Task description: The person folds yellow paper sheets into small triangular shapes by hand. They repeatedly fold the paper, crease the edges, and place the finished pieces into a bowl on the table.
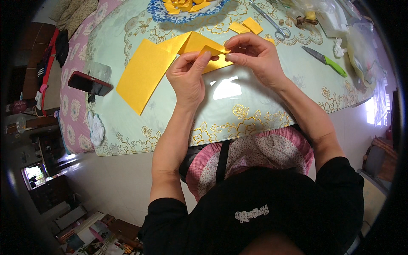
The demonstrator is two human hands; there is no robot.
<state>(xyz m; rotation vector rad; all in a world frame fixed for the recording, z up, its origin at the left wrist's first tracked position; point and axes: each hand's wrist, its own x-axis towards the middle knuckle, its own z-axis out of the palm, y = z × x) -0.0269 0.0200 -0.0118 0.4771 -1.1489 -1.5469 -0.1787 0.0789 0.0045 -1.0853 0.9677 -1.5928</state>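
Observation:
Between both hands, above the near half of the table, is a piece of gold paper [214,50] with a folded edge. My left hand [190,75] pinches its left part between thumb and fingers. At its right end, my right hand [255,57] grips it with thumb and fingertips. Loose gold sheets [145,76] lie to the left of my left hand, overlapping behind the held piece. Small folded gold pieces [247,26] rest beyond my right hand. Farther back, a blue-and-white plate [156,14] carries several folded gold paper shapes [185,5].
Scissors [269,20] and a green-handled knife [333,66] lie on the right, near plastic bags [363,47] and crumpled white tissue [339,47]. At left, a phone [90,83] leans by a clear glass [100,70]. A white cloth [96,129] sits at the table's left edge.

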